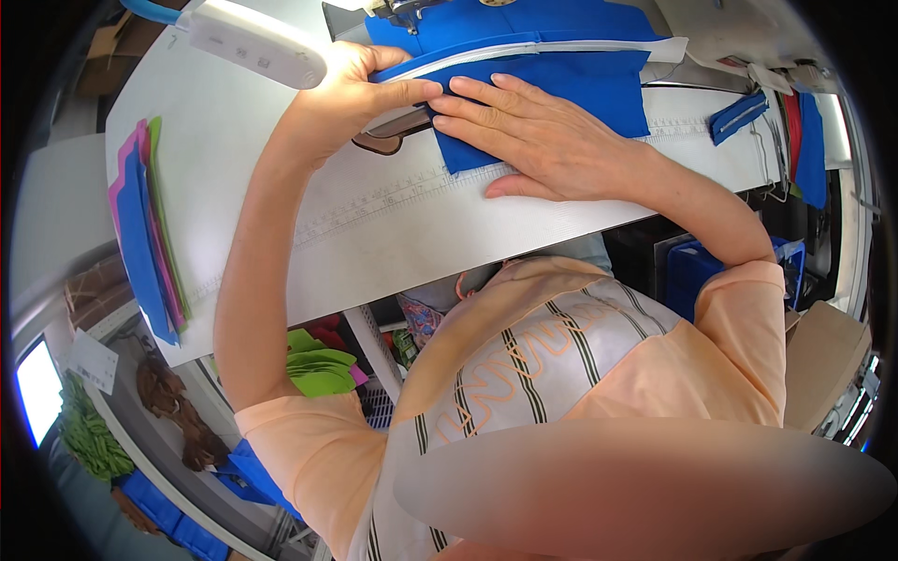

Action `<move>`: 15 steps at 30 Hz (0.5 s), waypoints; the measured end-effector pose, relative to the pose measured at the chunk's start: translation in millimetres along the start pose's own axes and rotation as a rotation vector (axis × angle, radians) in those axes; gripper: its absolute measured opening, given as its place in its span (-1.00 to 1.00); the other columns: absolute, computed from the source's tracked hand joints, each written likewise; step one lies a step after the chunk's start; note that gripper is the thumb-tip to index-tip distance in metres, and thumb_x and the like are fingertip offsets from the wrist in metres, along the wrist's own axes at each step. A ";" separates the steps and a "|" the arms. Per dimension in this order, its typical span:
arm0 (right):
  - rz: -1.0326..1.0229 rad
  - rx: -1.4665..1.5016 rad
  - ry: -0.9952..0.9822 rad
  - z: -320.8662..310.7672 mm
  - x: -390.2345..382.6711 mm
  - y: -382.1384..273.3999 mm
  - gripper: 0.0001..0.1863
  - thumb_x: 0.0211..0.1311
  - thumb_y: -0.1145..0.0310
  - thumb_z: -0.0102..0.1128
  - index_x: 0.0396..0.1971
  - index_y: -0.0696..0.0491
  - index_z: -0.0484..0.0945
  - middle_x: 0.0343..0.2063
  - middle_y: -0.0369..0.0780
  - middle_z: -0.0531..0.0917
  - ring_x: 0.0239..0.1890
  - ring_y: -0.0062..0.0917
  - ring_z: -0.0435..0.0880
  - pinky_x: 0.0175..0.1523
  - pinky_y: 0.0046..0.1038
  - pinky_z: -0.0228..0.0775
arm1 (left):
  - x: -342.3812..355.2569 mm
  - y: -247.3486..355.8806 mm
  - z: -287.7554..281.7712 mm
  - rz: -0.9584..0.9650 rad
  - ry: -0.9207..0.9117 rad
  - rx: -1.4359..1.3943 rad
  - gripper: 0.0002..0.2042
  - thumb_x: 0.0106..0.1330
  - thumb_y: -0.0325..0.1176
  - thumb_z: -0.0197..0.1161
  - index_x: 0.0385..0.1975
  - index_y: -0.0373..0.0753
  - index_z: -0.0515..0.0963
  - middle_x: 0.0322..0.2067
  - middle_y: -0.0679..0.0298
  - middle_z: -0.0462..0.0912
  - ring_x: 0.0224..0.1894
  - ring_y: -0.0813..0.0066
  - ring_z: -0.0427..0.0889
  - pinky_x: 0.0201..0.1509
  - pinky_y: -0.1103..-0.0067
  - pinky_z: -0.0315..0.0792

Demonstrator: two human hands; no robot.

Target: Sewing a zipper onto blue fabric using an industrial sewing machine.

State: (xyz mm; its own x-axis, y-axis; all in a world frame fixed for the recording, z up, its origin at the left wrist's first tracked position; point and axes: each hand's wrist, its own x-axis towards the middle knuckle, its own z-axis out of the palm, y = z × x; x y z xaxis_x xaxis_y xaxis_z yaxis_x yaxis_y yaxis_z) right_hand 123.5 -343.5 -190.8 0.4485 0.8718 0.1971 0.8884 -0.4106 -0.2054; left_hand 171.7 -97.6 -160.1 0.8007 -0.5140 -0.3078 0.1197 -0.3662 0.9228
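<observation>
Blue fabric [608, 93] with a white zipper strip [599, 45] along it lies under the sewing machine head [402, 14] at the top. My left hand [360, 89] grips the fabric's left end, thumb over the edge and fingers curled behind. My right hand [552, 140] lies flat on the fabric with fingers outstretched, its fingertips beside my left thumb. A brown-and-black shaped piece [379, 142] shows just below my left hand. A white lamp [253, 47] shines over my left hand.
The white table [196, 234] carries a printed ruler. Stacked blue, pink and green pieces [150, 234] lie at left. A small blue piece [734, 117] and hanging red and blue strips [809, 150] are at right. A blue bin [683, 276] and green pieces [313, 365] sit below the table edge.
</observation>
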 end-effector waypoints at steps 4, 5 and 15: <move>-0.186 0.088 0.027 3.8 -18.7 2.9 -0.43 0.27 0.08 0.13 0.18 0.10 0.37 0.25 -0.17 0.37 0.32 -0.31 0.29 0.38 -0.22 0.11 | -8.4 2.1 21.9 0.106 0.259 0.096 -0.83 0.20 -0.36 0.33 -0.29 -0.31 0.64 -0.52 0.39 0.61 -0.57 0.65 0.51 -0.57 0.66 0.39; -0.265 0.137 0.040 5.5 -25.3 4.1 -0.48 0.28 0.10 0.12 0.14 0.09 0.42 0.22 -0.17 0.42 0.29 -0.30 0.34 0.36 -0.22 0.16 | -10.0 2.4 27.6 0.112 0.251 0.097 -0.83 0.20 -0.36 0.33 -0.29 -0.31 0.64 -0.52 0.39 0.61 -0.57 0.65 0.51 -0.57 0.66 0.39; 0.963 0.813 0.371 -53.6 -25.2 96.5 -0.54 0.23 0.21 0.21 0.03 0.18 0.48 -0.04 -0.10 0.60 0.06 -0.34 0.55 0.08 -0.34 0.43 | -29.3 -28.9 57.7 0.855 0.505 1.055 -0.70 -0.09 -0.58 0.23 -0.27 -0.32 0.63 -0.31 0.27 0.64 -0.33 0.40 0.63 -0.30 0.58 0.53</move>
State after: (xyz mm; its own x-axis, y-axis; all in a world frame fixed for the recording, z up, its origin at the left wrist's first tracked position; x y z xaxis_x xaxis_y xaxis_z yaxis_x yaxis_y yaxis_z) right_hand 203.2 -419.5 -164.2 0.9813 0.1433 -0.1283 -0.0547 -0.4315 -0.9005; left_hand 110.8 -116.7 -191.1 0.5489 -0.6224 0.5580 -0.7933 -0.5983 0.1130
